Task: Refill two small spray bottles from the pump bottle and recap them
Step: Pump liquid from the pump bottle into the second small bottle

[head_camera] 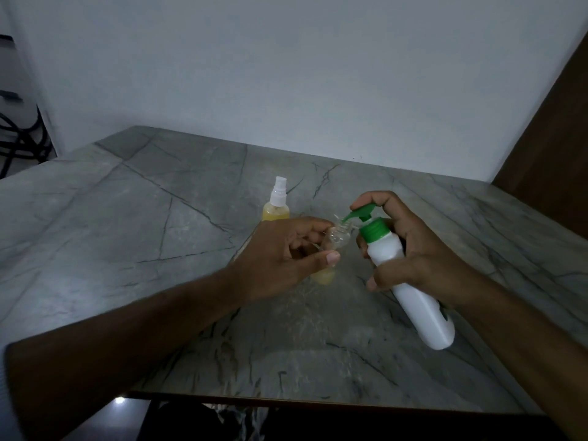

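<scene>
Half-hidden open bottle behind hands

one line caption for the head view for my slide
Right hand pumps the white bottle into an open spray bottle in the left hand.

We see a grey marble table with dark veins, a plain white wall behind it, a brown wooden panel at right, black cables at far left, patterned fabric below the table edge

No legible text or labels.
</scene>
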